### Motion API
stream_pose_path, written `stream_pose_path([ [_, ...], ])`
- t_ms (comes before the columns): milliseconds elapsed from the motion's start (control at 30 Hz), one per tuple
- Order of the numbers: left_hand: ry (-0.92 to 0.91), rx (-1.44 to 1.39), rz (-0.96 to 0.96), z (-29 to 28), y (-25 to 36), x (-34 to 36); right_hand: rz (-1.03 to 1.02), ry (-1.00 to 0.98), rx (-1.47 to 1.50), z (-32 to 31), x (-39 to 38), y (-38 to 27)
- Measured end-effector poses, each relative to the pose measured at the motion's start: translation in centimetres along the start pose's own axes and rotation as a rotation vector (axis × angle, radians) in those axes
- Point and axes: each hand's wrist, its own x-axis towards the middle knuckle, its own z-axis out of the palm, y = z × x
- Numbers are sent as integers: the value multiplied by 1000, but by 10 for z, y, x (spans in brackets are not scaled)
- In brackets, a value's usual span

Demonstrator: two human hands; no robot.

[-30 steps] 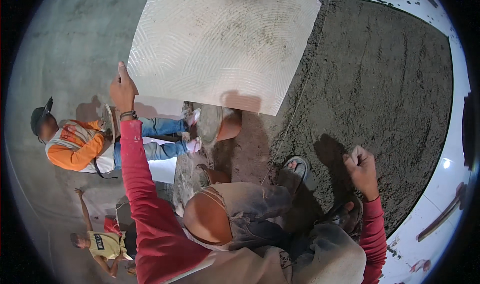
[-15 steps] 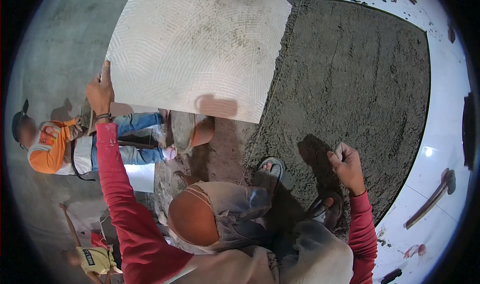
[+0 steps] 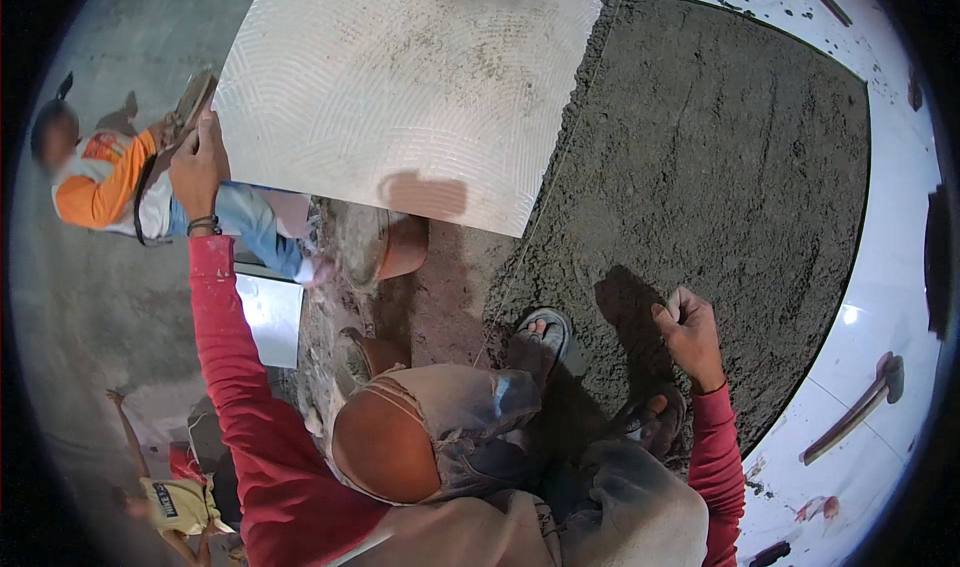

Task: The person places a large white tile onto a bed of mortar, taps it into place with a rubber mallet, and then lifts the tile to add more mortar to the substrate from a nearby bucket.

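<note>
My left hand (image 3: pixel 200 167), at the far end of my outstretched arm, grips the left edge of a large pale tile (image 3: pixel 380 97). The tile is raised, its face toward me covered in combed ridges and grey cement smears; its top runs out of view. My right hand (image 3: pixel 693 339) is curled into a loose fist above the grey mortar bed (image 3: pixel 720 187), with nothing visible in it. A thin string (image 3: pixel 571 117) stretches along the left side of the bed, past the tile's right edge. My sandalled foot (image 3: pixel 543 337) rests at the bed's near edge.
Left of the tile, a co-worker in an orange top (image 3: pixel 125 177) carries a round pan. Terracotta-coloured buckets (image 3: pixel 405 247) stand below the tile. A second person (image 3: pixel 185 507) is at lower left. On the white tiled floor (image 3: pixel 855 367) at right lies a mallet (image 3: pixel 850 412).
The tile has shifted slightly right, still in my left hand. The co-worker in orange has stepped farther away with the pan. My right hand has hardly moved.
</note>
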Motion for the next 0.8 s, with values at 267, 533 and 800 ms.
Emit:
stream_pose_path([
  [267,-111,93,51,20,-33,17,0,-42,-98,-5,-1,14],
  [533,-74,180,-41,42,-8,22,-152,-163,-393,42,13,-4],
  [800,138,240,288,42,-8,41,-762,-240,-747,209,144,-47],
])
